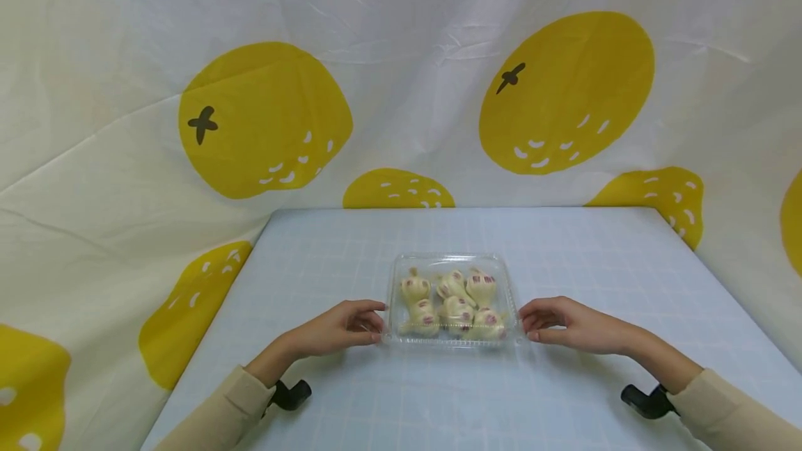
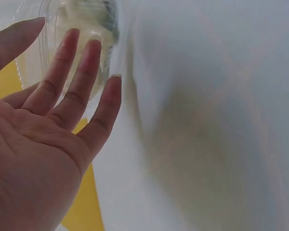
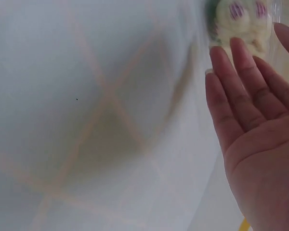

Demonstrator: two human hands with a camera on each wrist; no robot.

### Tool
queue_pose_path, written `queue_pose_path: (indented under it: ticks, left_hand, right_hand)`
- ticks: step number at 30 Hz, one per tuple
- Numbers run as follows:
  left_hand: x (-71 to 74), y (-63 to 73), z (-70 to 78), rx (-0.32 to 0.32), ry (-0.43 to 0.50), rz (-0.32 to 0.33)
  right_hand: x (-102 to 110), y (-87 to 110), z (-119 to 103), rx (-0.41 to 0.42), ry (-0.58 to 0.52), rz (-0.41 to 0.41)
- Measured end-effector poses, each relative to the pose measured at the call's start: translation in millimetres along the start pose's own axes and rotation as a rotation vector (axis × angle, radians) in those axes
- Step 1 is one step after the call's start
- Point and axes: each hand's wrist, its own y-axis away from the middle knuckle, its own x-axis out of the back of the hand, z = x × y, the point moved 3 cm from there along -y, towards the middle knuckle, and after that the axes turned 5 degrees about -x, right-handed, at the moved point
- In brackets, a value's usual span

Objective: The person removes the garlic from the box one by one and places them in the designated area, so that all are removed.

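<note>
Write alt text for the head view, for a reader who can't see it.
A clear plastic container of six pale, purple-marked, bulb-shaped pieces sits on a light blue tabletop, with a person's left hand and right hand at its two sides. Behind is a white sheet printed with large yellow fruits.

Six pale lumps (image 1: pixel 457 315) in one clear box (image 1: pixel 506 294)

One table (image 1: pixel 451 395) has one box on it. The far row has three lumps and the near row has three. There is one left hand (image 1: pixel 347 328), one right hand (image 1: pixel 583 326), two sleeves (image 1: pixel 216 413) and two black gadgets (image 1: pixel 291 394). The cloth (image 1: pixel 413 89) shows nine yellow fruits (image 1: pixel 567 92), counting cut-off ones.
</note>
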Motion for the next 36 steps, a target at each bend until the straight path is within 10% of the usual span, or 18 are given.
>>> queue_pose_path:
  ticks: [17,36]
  left_hand:
    - [-4.1,-2.4,-2.4,-0.007,0.254,0.001]
    - [-15.0,-2.0,-10.9,0.05,0.389,-0.042]
  right_hand:
    - [-9.4,-5.7,10.9,-0.037,-0.225,-0.051]
    - [-27.7,-3.5,15.5,-0.017,-0.551,-0.304]
